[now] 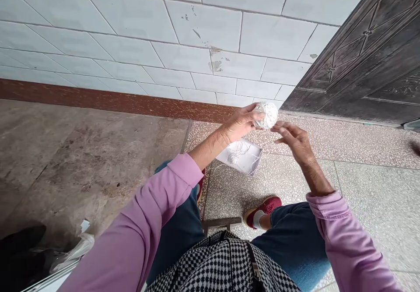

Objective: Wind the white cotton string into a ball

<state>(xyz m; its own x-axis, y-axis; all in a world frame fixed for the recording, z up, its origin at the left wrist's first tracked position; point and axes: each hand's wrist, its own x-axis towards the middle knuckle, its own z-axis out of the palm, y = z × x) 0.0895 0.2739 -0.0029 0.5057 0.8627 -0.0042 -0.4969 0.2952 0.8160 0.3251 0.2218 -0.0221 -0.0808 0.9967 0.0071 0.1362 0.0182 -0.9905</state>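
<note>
Stringy thread ball (269,114); smooth ceramic tiles (275,33)

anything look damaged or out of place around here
Yes: the tiled wall has flaked patches where its pale surface is missing. Below, loose white strands straggle over the edge of the shallow box, untidy beside the compact ball in the left hand. The floor at left is darkly stained.

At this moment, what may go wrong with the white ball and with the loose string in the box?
The loose string lies in loops inside the shallow box, so it might tangle.
Some strands trail over the box's edge towards the person's left shoe, so a foot could catch them.
The left hand holds the white ball above the floor; if the grip slips, it may drop and roll.
</note>
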